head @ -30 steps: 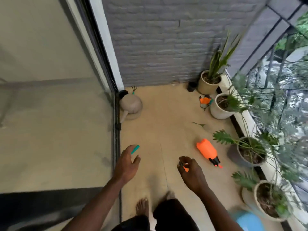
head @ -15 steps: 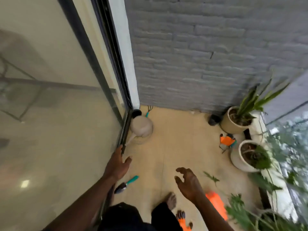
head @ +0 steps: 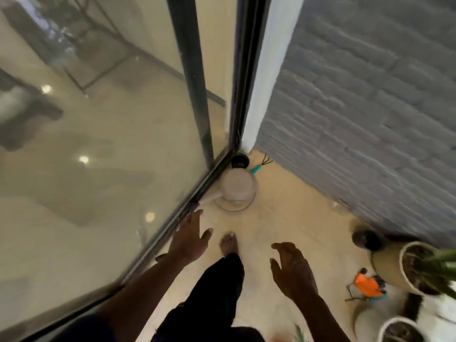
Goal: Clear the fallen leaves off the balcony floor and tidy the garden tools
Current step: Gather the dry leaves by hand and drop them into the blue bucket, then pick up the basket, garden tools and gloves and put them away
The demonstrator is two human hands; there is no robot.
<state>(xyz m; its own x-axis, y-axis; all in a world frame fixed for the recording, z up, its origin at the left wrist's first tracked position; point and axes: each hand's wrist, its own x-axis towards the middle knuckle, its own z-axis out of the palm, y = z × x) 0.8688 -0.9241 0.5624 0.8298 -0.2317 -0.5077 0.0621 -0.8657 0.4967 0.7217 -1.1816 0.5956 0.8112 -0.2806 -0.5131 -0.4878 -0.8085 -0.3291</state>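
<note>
My left hand (head: pixel 190 239) reaches forward over the tiled floor beside the glass door track, fingers spread, holding nothing. My right hand (head: pixel 292 269) hangs to its right with loosely bent fingers, also empty. A beige watering can (head: pixel 238 190) stands in the corner ahead, its spout pointing toward my left hand. Behind the can a teal-handled hand rake (head: pixel 260 166) leans by the brick wall, next to a small black pot (head: pixel 239 161). An orange tool bundle (head: pixel 367 287) lies on the floor at the right. My bare foot (head: pixel 229 243) is between my hands.
A sliding glass door (head: pixel 98 156) with a dark frame runs along the left. A grey brick wall (head: pixel 370 107) closes the far side. White plant pots (head: pixel 414 267) and a small dark pot (head: pixel 367 239) crowd the right edge.
I have stepped toward the corner and the view has swung left. The watering can is much closer; the orange sprayer and the trowel have left view. Both hands stay empty.
</note>
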